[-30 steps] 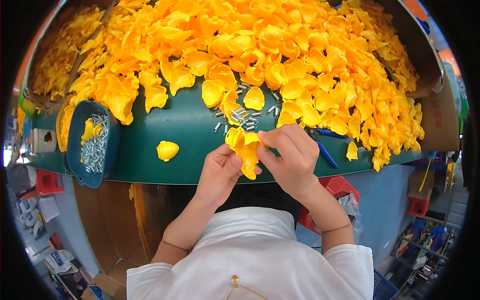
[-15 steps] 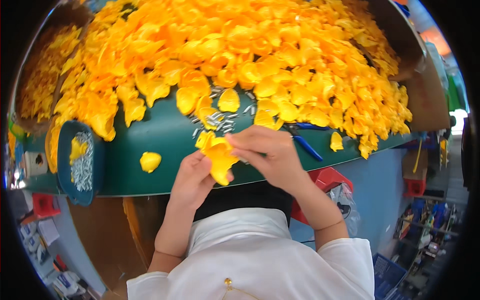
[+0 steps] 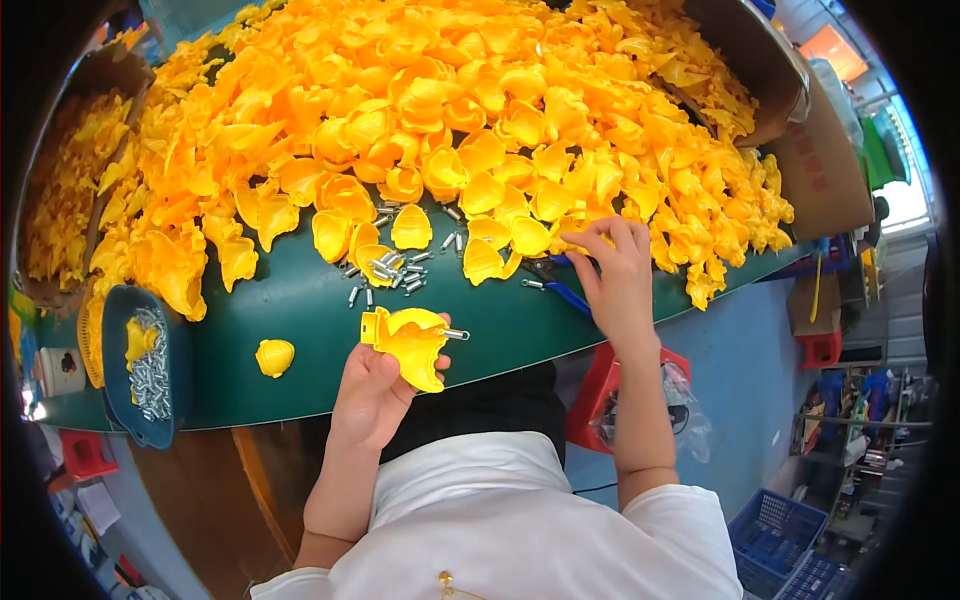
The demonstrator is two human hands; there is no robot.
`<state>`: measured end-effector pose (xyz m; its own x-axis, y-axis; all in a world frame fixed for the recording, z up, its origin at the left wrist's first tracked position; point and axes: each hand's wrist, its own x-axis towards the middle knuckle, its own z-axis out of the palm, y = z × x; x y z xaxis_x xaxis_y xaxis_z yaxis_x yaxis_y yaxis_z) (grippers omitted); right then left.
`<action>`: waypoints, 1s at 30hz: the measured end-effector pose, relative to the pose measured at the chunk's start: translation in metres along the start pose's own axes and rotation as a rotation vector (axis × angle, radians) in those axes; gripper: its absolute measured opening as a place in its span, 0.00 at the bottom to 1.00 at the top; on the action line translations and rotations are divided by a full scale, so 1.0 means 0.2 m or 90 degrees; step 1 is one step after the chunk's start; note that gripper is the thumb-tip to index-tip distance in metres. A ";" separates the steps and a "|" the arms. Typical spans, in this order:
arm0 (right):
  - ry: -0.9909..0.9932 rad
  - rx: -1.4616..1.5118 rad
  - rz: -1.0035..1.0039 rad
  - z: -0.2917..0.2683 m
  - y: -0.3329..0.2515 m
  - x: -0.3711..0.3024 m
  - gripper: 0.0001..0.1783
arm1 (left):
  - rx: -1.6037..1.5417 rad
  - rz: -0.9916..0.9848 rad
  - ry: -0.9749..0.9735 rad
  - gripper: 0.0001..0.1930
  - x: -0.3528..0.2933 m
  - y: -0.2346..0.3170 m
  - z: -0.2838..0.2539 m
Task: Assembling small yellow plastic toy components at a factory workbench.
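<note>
My left hand (image 3: 370, 400) is closed on a yellow plastic shell (image 3: 412, 345), held above the near edge of the green table (image 3: 330, 385). A small metal spring (image 3: 454, 334) sticks out from the shell's right side. My right hand (image 3: 615, 265) hovers apart from it, fingers bent and thumb spread, with nothing visible between them. Under and beside that hand lie blue-handled pliers (image 3: 568, 297), partly hidden, and the edge of a large heap of yellow shells (image 3: 400, 85). Several loose springs (image 3: 390, 268) lie ahead of my left hand.
A dark tray (image 3: 117, 345) at the left holds springs and a yellow piece. One loose yellow shell (image 3: 274, 357) lies near it. Cardboard boxes (image 3: 815, 165) flank the heap. A red stool (image 3: 590, 395) stands below the table at the right.
My right hand has left the yellow shell and moved right, toward the pliers. The spring now shows sticking out of the shell. My left hand still holds the shell.
</note>
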<state>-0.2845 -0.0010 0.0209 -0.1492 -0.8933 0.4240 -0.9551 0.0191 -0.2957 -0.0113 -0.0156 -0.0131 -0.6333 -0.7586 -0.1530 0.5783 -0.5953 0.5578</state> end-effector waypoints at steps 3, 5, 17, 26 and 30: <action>-0.022 -0.012 -0.069 0.04 0.07 0.03 0.09 | 0.027 0.017 0.011 0.31 0.01 -0.03 0.01; -0.031 0.018 -0.058 0.03 0.06 0.05 0.08 | 0.005 0.009 0.015 0.31 0.02 -0.03 0.03; -0.126 0.651 0.103 0.03 -0.27 -0.05 0.07 | 0.015 0.034 0.091 0.33 0.03 -0.02 0.08; -0.094 0.765 0.291 0.13 -0.47 -0.17 0.10 | 0.204 0.150 0.156 0.34 0.00 -0.05 0.08; -0.106 0.776 0.220 0.18 -0.46 -0.20 0.10 | 0.286 0.200 0.150 0.33 0.00 -0.07 0.07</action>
<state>-0.1817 0.0163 0.0010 -0.2237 -0.9712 0.0823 -0.0082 -0.0825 -0.9966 -0.0254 -0.0034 -0.0094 -0.3063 -0.9491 -0.0733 0.4132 -0.2019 0.8880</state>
